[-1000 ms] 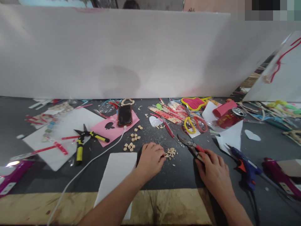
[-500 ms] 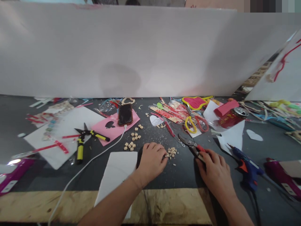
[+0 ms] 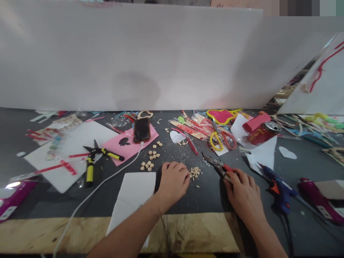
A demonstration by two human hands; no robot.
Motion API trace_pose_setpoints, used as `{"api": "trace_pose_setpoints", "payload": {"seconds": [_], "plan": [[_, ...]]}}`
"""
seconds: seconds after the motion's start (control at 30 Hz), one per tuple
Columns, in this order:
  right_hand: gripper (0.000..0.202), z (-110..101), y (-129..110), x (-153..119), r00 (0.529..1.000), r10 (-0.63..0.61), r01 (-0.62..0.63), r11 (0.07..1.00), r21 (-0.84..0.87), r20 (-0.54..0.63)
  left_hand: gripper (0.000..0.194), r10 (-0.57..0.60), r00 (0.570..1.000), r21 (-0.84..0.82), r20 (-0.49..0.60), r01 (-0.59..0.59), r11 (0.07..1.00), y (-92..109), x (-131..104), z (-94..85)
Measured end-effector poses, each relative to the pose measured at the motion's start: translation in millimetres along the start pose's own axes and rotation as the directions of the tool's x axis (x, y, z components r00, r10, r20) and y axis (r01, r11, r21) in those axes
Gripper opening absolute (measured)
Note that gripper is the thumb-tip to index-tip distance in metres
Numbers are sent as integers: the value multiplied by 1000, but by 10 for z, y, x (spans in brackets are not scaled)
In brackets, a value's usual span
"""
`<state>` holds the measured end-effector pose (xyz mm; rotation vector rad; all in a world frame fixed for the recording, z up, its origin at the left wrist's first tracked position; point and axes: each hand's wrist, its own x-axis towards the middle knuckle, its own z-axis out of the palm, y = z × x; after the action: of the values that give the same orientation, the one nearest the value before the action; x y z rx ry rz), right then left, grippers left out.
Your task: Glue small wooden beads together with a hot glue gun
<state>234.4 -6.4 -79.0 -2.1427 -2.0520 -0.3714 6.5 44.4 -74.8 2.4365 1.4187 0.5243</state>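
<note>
My left hand (image 3: 174,181) rests low over the dark tabletop with its fingers curled in. Whatever lies between those fingers, if anything, is hidden. Right beside its fingertips is a pile of small cut wooden pieces (image 3: 195,173). My right hand (image 3: 243,188) is wrapped around the handles of pruning shears (image 3: 218,164), whose blades point up and to the left, away from me. Clusters of little wooden pieces (image 3: 147,165) are grouped beyond my left hand. A white foam board (image 3: 131,197) lies beside and partly under my left forearm.
Yellow-handled pliers (image 3: 90,168) and a phone (image 3: 141,129) on a white cable lie left. Scissors (image 3: 216,141), patterned sticks (image 3: 189,127), a red can (image 3: 264,132) and a blue glue gun (image 3: 279,188) lie right. A tall white panel (image 3: 174,57) stands behind.
The whole view has shifted slightly, so things sit a little further left. My left fingers look slightly more curled beside the wooden pile. My right hand still grips the pruning shears.
</note>
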Motion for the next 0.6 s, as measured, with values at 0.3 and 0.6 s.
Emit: {"api": "trace_pose_setpoints", "payload": {"seconds": [0.3, 0.6], "plan": [[29, -150, 112, -38, 983, 184, -159, 828, 538, 7, 13, -135, 991, -607, 3, 109, 787, -77, 50, -123], [17, -415, -187, -106, 882, 62, -458, 351, 817, 468, 22, -190, 935, -944, 298, 318, 85, -45, 54, -183]]}}
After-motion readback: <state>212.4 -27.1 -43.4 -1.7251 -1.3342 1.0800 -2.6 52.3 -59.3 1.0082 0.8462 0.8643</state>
